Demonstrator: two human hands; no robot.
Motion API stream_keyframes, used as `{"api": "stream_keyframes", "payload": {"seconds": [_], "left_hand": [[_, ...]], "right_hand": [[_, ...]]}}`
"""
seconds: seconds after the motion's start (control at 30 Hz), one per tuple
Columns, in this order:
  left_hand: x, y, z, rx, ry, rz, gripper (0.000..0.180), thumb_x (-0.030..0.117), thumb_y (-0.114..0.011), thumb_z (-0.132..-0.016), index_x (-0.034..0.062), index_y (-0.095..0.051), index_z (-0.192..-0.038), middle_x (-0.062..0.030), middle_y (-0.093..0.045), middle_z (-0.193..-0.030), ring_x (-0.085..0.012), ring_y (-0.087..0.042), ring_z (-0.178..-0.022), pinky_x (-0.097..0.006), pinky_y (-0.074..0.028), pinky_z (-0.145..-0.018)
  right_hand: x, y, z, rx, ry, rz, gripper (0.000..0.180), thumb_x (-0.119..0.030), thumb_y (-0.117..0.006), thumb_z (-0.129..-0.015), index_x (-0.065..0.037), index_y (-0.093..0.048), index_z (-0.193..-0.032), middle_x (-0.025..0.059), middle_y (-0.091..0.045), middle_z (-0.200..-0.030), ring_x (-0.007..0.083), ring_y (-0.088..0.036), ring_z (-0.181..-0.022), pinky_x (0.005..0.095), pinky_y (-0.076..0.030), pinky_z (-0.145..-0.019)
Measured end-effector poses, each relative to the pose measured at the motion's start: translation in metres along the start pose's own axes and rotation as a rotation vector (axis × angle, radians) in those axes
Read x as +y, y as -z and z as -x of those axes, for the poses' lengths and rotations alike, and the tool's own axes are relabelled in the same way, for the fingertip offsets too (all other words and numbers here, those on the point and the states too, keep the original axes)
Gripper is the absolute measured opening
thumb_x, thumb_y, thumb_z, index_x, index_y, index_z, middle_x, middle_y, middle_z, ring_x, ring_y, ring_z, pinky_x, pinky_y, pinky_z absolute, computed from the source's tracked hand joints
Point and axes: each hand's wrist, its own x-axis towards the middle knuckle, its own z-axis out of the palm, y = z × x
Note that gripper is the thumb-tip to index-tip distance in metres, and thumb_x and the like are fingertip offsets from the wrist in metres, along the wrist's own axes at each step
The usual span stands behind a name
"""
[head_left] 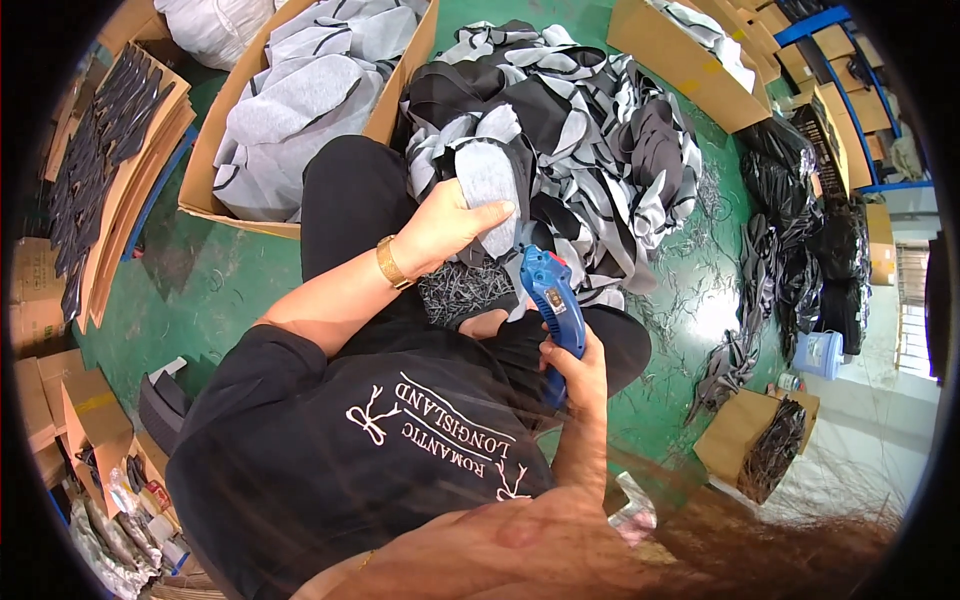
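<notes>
My left hand (450, 228), with a gold watch on its wrist, pinches a light grey, insole-shaped fabric piece (486, 180), thumb on top. A dark layer shows along the piece's right side. My right hand (578, 368) is wrapped round the handle of blue cordless electric scissors (556, 298). Their head meets the lower right edge of the grey piece; the blade itself is too small to make out. Just beyond both hands lies a large heap of grey and black fabric pieces (600, 140). Thin dark trimmings (462, 290) lie between my legs.
A cardboard box (205, 195) of grey pieces stands at the far left, another box (690, 85) at the far right. Black plastic bags (780, 165) line the right side. A small box (740, 435) of dark strips sits at the lower right. Trimmings litter the green floor (670, 345).
</notes>
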Motion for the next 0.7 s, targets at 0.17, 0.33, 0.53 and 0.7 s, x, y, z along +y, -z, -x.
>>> {"api": "stream_keyframes", "payload": {"seconds": [0.17,0.33,0.53,0.7], "left_hand": [[0.023,-0.010,0.010,-0.004,0.011,-0.136,0.026,0.022,-0.064,-0.086,0.0019,-0.062,-0.103,-0.0020,-0.064,-0.083,-0.0047,-0.055,-0.058,-0.019,-0.041,-0.042],[0.031,-0.011,0.017,-0.049,-0.021,-0.233,0.029,0.026,-0.064,-0.086,0.0018,-0.061,-0.101,-0.0019,-0.063,-0.075,-0.0020,-0.042,-0.038,-0.017,-0.030,-0.030],[0.038,-0.011,0.023,-0.044,0.076,-0.295,0.022,0.014,-0.066,-0.083,-0.0028,-0.062,-0.097,-0.0018,-0.064,-0.085,-0.0076,-0.056,-0.077,-0.027,-0.048,-0.071],[0.033,-0.009,0.022,-0.140,0.033,-0.363,0.020,0.019,-0.063,-0.086,0.0022,-0.061,-0.096,0.0008,-0.060,-0.070,-0.0030,-0.047,-0.044,-0.019,-0.038,-0.041]], "right_hand": [[-0.003,0.000,0.002,0.036,0.021,0.039,0.031,0.000,-0.064,-0.072,0.004,-0.057,-0.102,0.0052,-0.058,-0.073,0.0117,-0.055,-0.058,0.0239,-0.045,-0.053],[-0.011,0.000,0.005,0.042,0.024,0.073,0.030,0.001,-0.063,-0.071,0.005,-0.057,-0.100,0.0050,-0.059,-0.072,0.0118,-0.056,-0.057,0.0233,-0.045,-0.053],[-0.014,-0.002,0.004,0.055,0.024,0.100,0.030,0.001,-0.063,-0.071,0.005,-0.057,-0.100,0.0050,-0.059,-0.072,0.0119,-0.055,-0.057,0.0238,-0.045,-0.054],[-0.016,-0.002,0.002,0.064,0.035,0.073,0.030,0.001,-0.064,-0.071,0.006,-0.057,-0.100,0.0052,-0.058,-0.071,0.0121,-0.055,-0.057,0.0244,-0.045,-0.054]]}}
